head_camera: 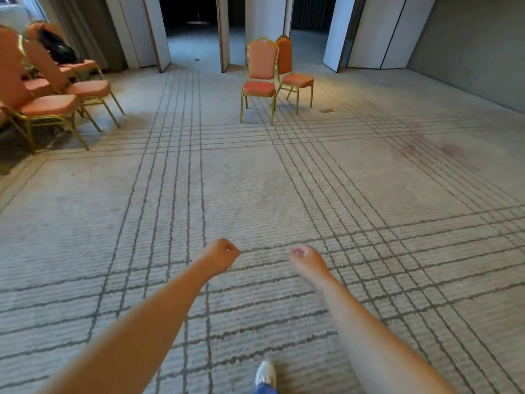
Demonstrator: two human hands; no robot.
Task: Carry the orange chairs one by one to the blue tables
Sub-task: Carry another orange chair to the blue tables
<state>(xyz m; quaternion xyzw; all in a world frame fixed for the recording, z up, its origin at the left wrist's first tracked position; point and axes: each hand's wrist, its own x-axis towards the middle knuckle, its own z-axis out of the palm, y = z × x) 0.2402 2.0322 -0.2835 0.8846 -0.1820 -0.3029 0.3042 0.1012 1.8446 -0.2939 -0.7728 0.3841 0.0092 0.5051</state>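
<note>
Fingers (pixel 229 247) on the left hand (pixel 220 257) are curled into a fist with nothing in it. Right hand (pixel 308 260) is the same: fingers curled in, holding nothing. Both forearms stretch forward, low over the carpet (pixel 369 180). The hands are near each other, not touching.

Orange chairs stand in two groups, all on the carpet, well apart from both hands.

Group 1, centre ahead:
- Front chair (pixel 260 81) stands upright on four gold legs, seat pointing toward the camera. Its tall back is the long axis, vertical.
- Second chair (pixel 297 79) is just behind it and to its right, turned so the seat points right and slightly toward the camera. Its back overlaps the front chair's back edge; cannot tell if they touch.

Group 2, far left:
- Row of chairs (pixel 51 105) is seen side-on, seats pointing right, backs leaning away to the left, packed close one behind the next.
- Black bag (pixel 56 48) sits on the farthest chair in that row.

Behind, white wall panels (pixel 397 29) stand ajar with dark openings between them. Carpet is pale grey with dark grid lines. One white shoe (pixel 265 373) is at the bottom edge between the forearms, toe forward.
</note>
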